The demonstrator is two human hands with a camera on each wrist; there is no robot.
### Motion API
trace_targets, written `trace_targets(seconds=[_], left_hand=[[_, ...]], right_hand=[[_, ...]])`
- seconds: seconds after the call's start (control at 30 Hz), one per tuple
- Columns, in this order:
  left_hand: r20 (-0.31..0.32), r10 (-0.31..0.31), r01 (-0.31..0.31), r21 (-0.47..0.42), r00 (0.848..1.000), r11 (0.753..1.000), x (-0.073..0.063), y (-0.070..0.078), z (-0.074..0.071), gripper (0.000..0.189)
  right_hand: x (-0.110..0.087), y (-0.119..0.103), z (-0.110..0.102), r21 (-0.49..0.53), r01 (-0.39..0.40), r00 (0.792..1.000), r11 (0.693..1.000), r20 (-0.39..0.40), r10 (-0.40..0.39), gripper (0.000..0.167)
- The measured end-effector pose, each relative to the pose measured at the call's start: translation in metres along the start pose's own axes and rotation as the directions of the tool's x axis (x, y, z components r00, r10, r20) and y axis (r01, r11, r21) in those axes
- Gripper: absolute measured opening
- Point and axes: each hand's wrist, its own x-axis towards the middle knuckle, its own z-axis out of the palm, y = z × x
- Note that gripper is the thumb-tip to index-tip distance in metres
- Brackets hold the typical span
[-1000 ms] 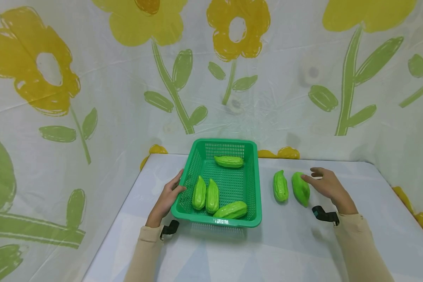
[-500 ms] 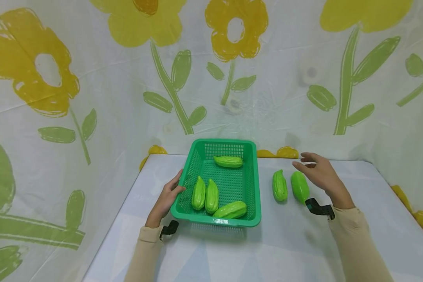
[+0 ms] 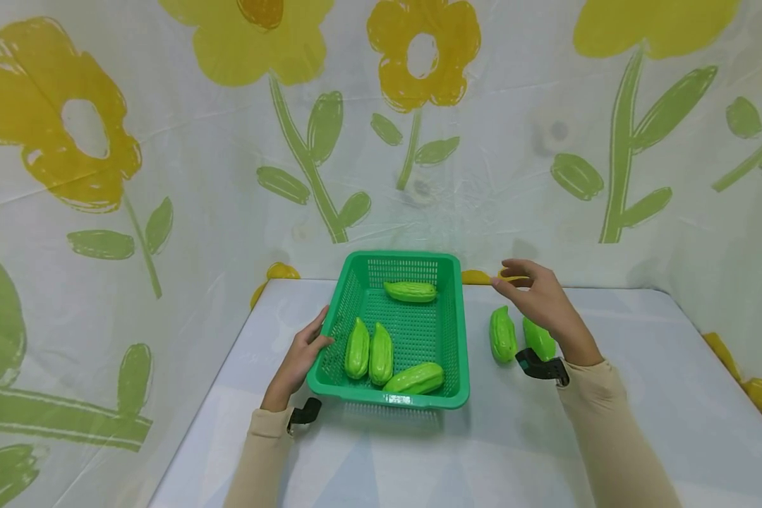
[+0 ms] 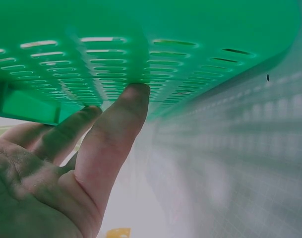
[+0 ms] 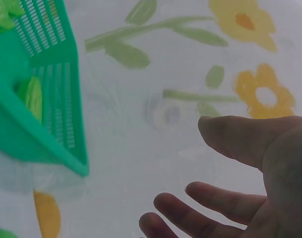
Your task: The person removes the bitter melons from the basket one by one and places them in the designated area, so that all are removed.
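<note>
A green plastic basket (image 3: 463, 346) holds several bright green ridged vegetables that look like bitter melons, one lying at the far end (image 3: 410, 291) and the others nearer. My left hand (image 3: 298, 356) is at the basket's left side; in the left wrist view its extended fingertips touch the slotted wall (image 4: 190, 29). To the right of the basket, a bitter melon (image 3: 503, 335) and a smoother-looking green vegetable (image 3: 538, 341) lie on the table. Above and behind these two is my right hand (image 3: 536, 293), fingers apart and holding nothing. Its wrist partly covers the smoother one.
The white table (image 3: 622, 395) ends at a curtain (image 3: 514, 169) printed with yellow flowers, which rises behind it and along both sides. A black wrist camera (image 3: 536, 363) hangs under the right wrist, close to the loose vegetables.
My right hand has let go of the smoother vegetable, then lifted and moved left toward the basket. That vegetable stays on the table. The left hand and basket hold their place.
</note>
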Motion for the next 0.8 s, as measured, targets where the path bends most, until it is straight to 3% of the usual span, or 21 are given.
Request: trace_targets(seconds=[0.33, 0.8], left_hand=[[0.010, 0.006, -0.006, -0.011, 1.000, 1.000, 0.000, -0.001, -0.001, 0.071], [0.014, 0.003, -0.003, -0.008, 1.000, 1.000, -0.001, -0.001, -0.002, 0.071]], right_hand=[[0.012, -0.023, 0.030, 0.048, 0.055, 0.998, 0.997, 0.016, -0.056, 0.062], [0.032, -0.040, 0.078, 0.067, 0.086, 0.989, 0.994, 0.111, -0.093, 0.057]])
